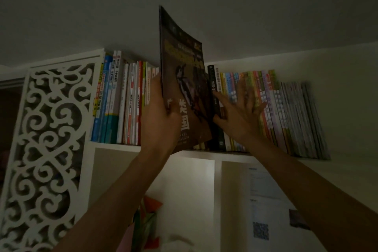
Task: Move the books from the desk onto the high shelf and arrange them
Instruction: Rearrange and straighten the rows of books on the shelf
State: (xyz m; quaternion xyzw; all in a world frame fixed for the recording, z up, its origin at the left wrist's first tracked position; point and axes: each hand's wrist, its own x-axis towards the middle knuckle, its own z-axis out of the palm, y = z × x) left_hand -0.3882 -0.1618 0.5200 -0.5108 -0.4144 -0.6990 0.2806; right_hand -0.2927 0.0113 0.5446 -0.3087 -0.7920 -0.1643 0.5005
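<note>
The left hand (161,116) has its grip clasped on the lower edge of a dark bird-cover book (184,80), held upright at the high shelf (116,145), while the right hand (239,114), released, presses flat against the shelved books (266,108).

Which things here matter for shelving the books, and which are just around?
Part of the job:
brown book, gripped by left hand
right hand, pressing the row of books
black book
shelf

Just around:
white carved panel
paper sheet
</note>
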